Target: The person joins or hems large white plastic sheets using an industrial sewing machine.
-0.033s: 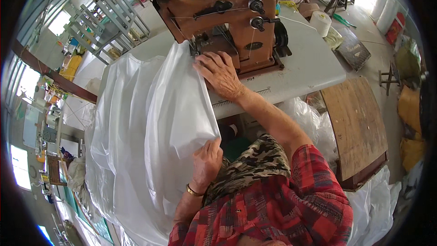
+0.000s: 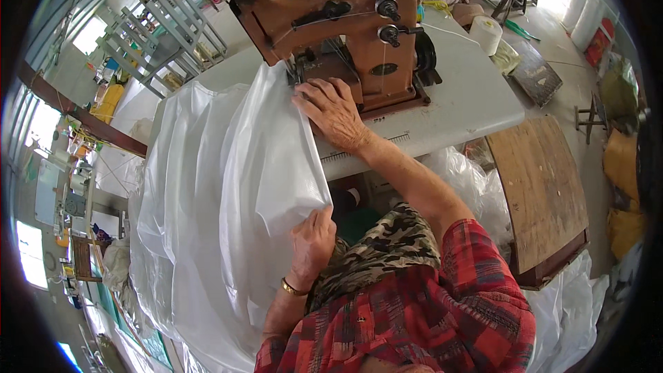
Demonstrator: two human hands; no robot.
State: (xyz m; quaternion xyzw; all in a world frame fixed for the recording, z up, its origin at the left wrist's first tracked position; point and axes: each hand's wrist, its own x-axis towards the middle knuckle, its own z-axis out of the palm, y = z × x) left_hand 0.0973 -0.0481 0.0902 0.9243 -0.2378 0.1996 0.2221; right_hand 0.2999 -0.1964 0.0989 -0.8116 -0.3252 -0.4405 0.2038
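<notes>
White plastic sheet (image 2: 221,193), draped off the left edge of the desk (image 2: 469,97), unchanged from the earlier frame. Right hand (image 2: 335,114) lies flat, fingers spread, pressing the sheet's edge beside the brown sewing machine (image 2: 338,21). Left hand (image 2: 312,238) pinches the lower fold. Bare desk surface lies right of the machine, near the thread spool (image 2: 485,33).

1. To your left, bright windows (image 2: 31,255) line the wall, letting in daylight.
2. Grey metal racks (image 2: 162,17) stand on the pale floor ahead of you.
3. At your right sits a wooden bench (image 2: 542,193), with a concrete floor (image 2: 587,159) beyond it.
</notes>
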